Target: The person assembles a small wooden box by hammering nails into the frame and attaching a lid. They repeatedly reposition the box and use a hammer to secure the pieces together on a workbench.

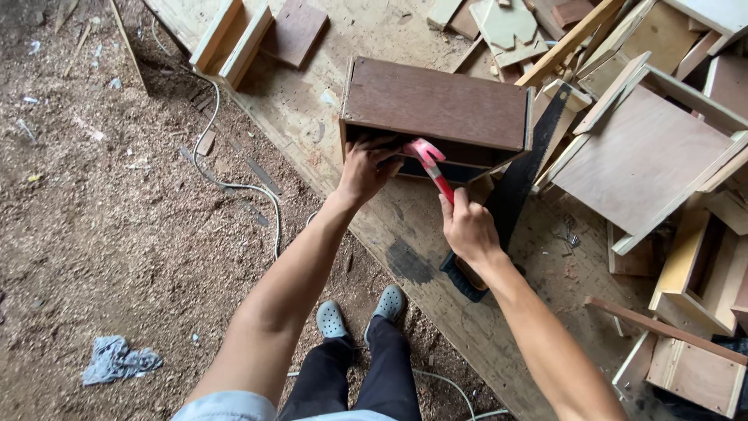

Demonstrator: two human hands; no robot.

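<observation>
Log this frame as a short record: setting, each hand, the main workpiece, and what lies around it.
setting: wood workshop, plywood sheet on a sawdust-covered floor
left hand: grips the front edge of the brown wooden box
right hand: holds a red-handled hammer, head at the box's open front
box: lies on its side, opening towards the person
handsaw: on the plywood, just right of the box, dark blade
right side: pile of offcut boards and frames
floor, left: white cable, grey rag

arms: bare | trousers (pixel 354 374): black | clogs (pixel 333 320): 2, grey, perforated | top hem (pixel 226 407): light blue
</observation>
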